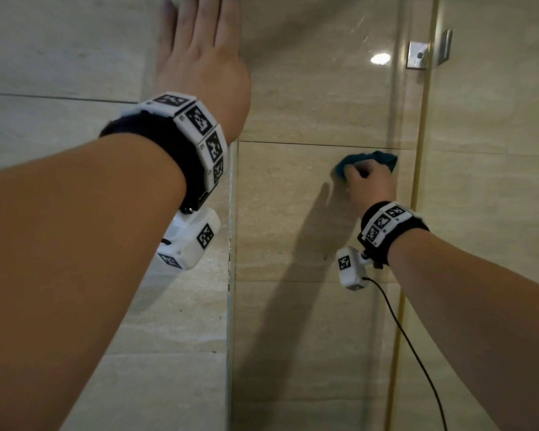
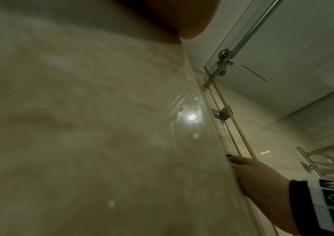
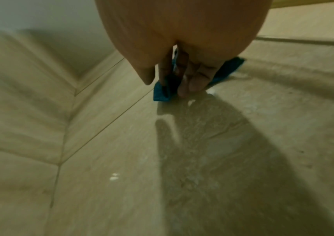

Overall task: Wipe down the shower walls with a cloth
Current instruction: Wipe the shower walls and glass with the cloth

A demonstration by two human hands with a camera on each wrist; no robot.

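Bunched under curled fingers, the blue cloth [image 1: 353,163] is held by the right hand [image 1: 369,185] against the beige wall tile [image 1: 293,213], just left of the glass panel's edge [image 1: 417,181]. Left hand [image 1: 199,51] lies flat, fingers straight, on the wall higher up.

A home bathroom's shower stall: beige stone-look wall tiles [image 1: 308,213], a glass panel [image 1: 411,119] on a metal bracket [image 1: 417,55], and a chrome towel rack [image 2: 324,159].
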